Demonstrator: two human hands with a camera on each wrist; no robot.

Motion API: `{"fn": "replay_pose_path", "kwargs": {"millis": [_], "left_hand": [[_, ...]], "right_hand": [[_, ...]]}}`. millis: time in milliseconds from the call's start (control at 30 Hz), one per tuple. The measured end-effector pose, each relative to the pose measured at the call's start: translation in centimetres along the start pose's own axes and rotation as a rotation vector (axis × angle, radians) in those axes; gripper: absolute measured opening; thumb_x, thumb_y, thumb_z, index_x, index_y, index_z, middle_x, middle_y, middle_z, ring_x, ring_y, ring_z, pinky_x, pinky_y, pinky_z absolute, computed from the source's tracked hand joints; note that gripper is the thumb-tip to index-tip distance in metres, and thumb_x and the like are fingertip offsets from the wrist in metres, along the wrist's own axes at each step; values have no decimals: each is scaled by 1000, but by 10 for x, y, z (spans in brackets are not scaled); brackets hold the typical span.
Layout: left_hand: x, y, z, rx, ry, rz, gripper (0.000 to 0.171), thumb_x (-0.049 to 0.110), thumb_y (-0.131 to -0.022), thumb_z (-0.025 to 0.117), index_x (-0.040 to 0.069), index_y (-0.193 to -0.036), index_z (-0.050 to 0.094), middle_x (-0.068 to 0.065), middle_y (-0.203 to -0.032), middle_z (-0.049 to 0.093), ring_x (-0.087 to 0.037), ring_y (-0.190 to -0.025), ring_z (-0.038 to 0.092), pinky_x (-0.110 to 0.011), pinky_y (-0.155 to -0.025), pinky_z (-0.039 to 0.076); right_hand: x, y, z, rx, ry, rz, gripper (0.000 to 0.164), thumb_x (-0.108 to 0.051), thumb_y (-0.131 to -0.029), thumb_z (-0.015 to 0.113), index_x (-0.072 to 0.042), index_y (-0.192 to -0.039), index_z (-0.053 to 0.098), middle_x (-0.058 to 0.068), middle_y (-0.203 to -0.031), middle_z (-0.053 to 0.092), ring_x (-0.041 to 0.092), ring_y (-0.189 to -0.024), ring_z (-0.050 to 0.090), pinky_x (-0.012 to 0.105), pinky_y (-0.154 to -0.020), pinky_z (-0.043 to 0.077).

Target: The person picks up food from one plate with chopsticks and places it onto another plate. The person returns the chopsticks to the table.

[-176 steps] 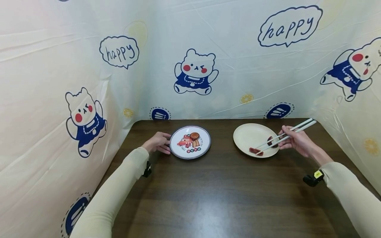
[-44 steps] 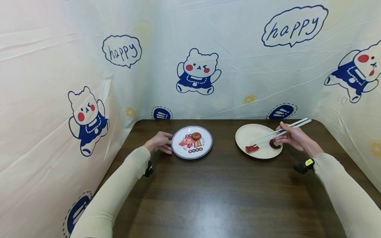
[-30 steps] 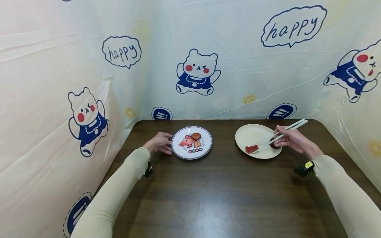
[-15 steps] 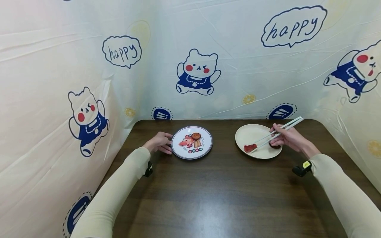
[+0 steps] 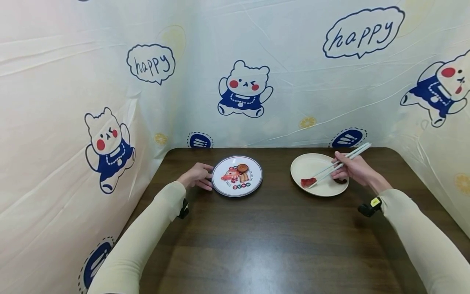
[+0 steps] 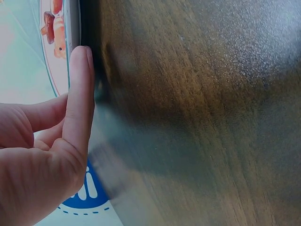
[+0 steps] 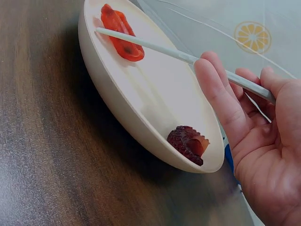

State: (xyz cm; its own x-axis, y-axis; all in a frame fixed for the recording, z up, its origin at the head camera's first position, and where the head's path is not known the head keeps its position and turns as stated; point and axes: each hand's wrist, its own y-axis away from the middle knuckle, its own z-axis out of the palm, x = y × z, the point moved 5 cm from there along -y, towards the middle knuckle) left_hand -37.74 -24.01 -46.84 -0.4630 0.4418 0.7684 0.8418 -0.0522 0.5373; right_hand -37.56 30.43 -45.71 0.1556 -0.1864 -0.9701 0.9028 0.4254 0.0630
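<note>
Food pieces point(image 5: 307, 183), two, share one plate point(image 5: 307, 165); the right hand point(image 5: 356, 168) holds two chopsticks point(image 5: 358, 152).

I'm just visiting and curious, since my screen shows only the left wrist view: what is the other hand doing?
Observer: The right hand holds white chopsticks.

Visitor: Where do their tips point?

Observer: To a red piece on a cream plate; whether they touch it, I can't tell.

Visitor: Is anything else on that plate?

Observer: Yes, a dark piece near the rim.
</note>
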Motion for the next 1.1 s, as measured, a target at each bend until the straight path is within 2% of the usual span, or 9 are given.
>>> {"fn": "replay_pose_path", "kwargs": {"millis": [300,433,600,733,1100], "left_hand": [[-1,-1,0,2,-3,4,50,7,-97,52,9,-145,37,-22,-101,61,-30,-73,68,-42,-69,58],[0,-1,0,2,-1,4,50,7,-97,52,9,-145,36,-22,-101,60,-30,-73,68,-42,-69,58],[0,0,0,1,0,7,50,7,-97,52,9,-145,36,-22,-100,61,-30,-73,68,-41,-69,58],[-1,-1,0,-3,5,5,50,7,-97,52,9,-145,37,-22,-101,61,-30,-73,68,-42,-69,58],[0,-1,0,-7,-3,3,50,8,-98,52,9,-146,36,-22,-103,60,-30,-74,68,-41,-70,58]], "right_hand": [[5,4,-11,3,-129,0,37,-19,-104,36,15,-105,51,28,-84,66,34,-74,69,43,-72,57],[3,3,-15,-21,-167,-10,39,-19,-104,35,14,-104,55,27,-85,67,32,-74,70,39,-72,57],[-2,0,-17,-47,-213,10,40,-22,-104,35,5,-98,64,24,-83,68,30,-74,70,36,-72,58],[-4,-3,-17,-59,-247,29,41,-23,-104,34,4,-96,65,25,-82,68,30,-73,70,36,-71,58],[-15,-10,-12,-107,-238,45,42,-24,-105,32,2,-98,65,24,-82,68,29,-74,70,35,-72,58]]}}
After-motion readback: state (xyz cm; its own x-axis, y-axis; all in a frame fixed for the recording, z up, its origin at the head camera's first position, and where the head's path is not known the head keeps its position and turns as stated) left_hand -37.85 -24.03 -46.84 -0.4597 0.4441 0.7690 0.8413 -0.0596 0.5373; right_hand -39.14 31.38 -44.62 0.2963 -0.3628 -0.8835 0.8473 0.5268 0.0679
